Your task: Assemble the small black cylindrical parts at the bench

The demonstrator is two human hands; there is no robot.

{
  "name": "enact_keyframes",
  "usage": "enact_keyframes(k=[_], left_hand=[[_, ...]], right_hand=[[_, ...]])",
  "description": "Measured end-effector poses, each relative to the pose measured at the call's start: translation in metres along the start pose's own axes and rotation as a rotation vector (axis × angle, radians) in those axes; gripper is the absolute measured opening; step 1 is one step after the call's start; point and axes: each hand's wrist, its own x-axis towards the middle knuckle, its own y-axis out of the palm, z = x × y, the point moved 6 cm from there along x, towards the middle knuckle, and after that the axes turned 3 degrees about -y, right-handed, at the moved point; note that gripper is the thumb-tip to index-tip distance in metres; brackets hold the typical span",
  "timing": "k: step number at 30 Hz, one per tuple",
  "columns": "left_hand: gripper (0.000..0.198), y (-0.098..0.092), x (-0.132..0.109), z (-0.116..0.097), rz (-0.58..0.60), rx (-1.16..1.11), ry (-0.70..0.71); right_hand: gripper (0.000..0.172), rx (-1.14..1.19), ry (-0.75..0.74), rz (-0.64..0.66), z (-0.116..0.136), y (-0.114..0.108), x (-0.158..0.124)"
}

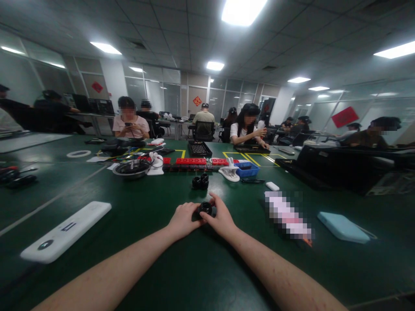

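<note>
A small black round part point(205, 208) with a hollow, ring-like top is held between my two hands, low over the green table. My left hand point(186, 219) closes on its left side, thumb along the near edge. From the right, my right hand point(221, 216) grips it with thumb and curled fingers. Its exact kind is too small to make out. Just beyond my hands, a cluster of similar black round parts point(200, 182) stands on the table.
A long white device point(66, 233) lies left; a light-blue case point(343, 226) and a blurred pink item point(288, 214) lie right. Farther back are a metal bowl point(119, 173), red strips point(191, 161), a white stand point(229, 172) and a blue bin point(248, 171). People sit beyond.
</note>
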Motion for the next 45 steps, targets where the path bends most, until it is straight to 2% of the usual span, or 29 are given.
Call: enact_keyframes(k=[6,9,13,21,30,36,42,45], left_hand=[[0.031,0.001,0.0,0.0,0.007,0.028,-0.01],[0.031,0.001,0.0,0.001,0.005,0.041,-0.012],[0.032,0.001,0.0,0.001,0.013,0.044,-0.017],[0.03,0.001,0.0,0.001,0.015,0.036,-0.016],[0.029,-0.001,-0.001,-0.003,0.024,0.037,-0.018],[0.031,0.0,0.0,-0.001,0.038,0.033,-0.031],[0.031,0.0,0.0,-0.001,0.033,0.027,-0.028],[0.031,0.0,-0.001,-0.001,0.023,0.025,-0.024]], right_hand=[[0.055,0.075,-0.033,-0.012,0.005,0.001,0.001],[0.059,0.137,-0.083,0.036,0.01,0.001,-0.001],[0.07,0.117,-0.078,0.123,0.01,0.004,-0.003],[0.07,-0.008,-0.036,-0.039,0.003,0.001,0.002],[0.063,0.12,-0.049,-0.009,0.006,0.0,0.0],[0.072,0.112,-0.052,0.091,0.005,0.005,-0.002],[0.06,0.01,-0.03,-0.031,0.001,0.006,0.001],[0.053,0.026,-0.024,-0.048,0.0,0.006,0.001]])
